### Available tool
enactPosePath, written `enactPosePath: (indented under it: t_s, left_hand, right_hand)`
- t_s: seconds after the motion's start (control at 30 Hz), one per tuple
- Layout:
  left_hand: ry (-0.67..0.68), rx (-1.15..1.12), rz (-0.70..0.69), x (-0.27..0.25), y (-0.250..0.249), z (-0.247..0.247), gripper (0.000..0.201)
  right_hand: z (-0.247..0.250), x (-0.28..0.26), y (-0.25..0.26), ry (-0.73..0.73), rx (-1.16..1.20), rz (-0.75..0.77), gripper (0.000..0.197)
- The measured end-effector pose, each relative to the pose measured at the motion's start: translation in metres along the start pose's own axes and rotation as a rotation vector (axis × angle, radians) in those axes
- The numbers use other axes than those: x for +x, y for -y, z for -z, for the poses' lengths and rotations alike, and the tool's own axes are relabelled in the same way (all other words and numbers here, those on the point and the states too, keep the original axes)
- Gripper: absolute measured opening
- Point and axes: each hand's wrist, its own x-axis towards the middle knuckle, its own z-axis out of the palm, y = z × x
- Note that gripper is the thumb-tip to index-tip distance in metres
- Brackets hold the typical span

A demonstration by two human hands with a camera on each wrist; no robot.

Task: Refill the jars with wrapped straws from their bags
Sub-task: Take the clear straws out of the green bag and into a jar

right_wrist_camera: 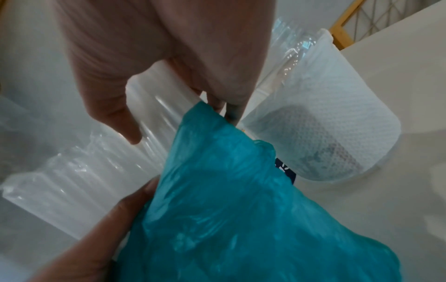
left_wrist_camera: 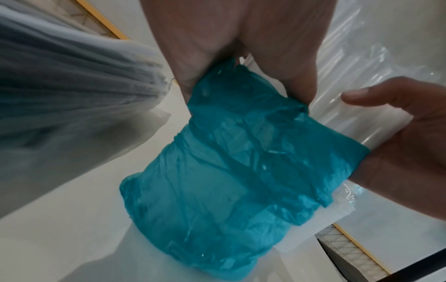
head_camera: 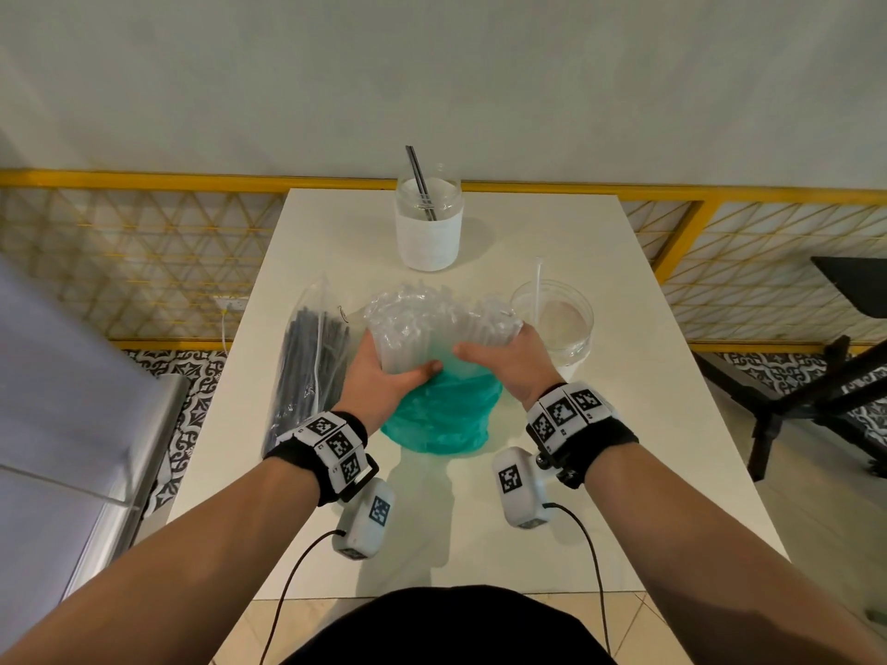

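No readable writing. Two jars (head_camera: 428, 218), two bags. Left hand (head_camera: 384, 376) and right hand (head_camera: 509, 362) gripping clear straws (head_camera: 441, 324) from teal bag (head_camera: 441, 415).

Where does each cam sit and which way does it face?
Head: worn on the head, facing forward and down at the white table; both forearms, left hand and right hand show.
Left wrist: looks along the left hand at the crumpled teal plastic bag; the right hand's thumb enters from the right.
Right wrist: looks along the right hand at the bundle of clear wrapped straws; the left thumb shows low left.
Shared: all three see the bag and straws.
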Motion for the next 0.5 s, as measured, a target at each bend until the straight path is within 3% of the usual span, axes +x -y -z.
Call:
enactPosePath:
  t_s: [0.1, 0.2, 0.37, 0.5]
  left_hand:
    - [0.019, -0.002, 0.003, 0.001, -0.001, -0.006, 0.073]
    - [0.054, 0.052, -0.030, 0.003, -0.005, -0.012, 0.074]
    - [0.085, 0.080, -0.028, 0.004, -0.005, -0.016, 0.080]
    - [0.100, 0.104, -0.022, 0.004, -0.006, -0.016, 0.086]
  right_hand:
    - [0.006, -0.001, 0.005, -0.024, 0.075, 0.019, 0.043]
    - [0.007, -0.003, 0.012, -0.040, 0.040, 0.071, 0.068]
    - [0.015, -0.009, 0.017, 0.034, 0.075, 0.068, 0.034]
    - [0.022, -0.008, 0.023, 0.079, 0.055, 0.103, 0.047]
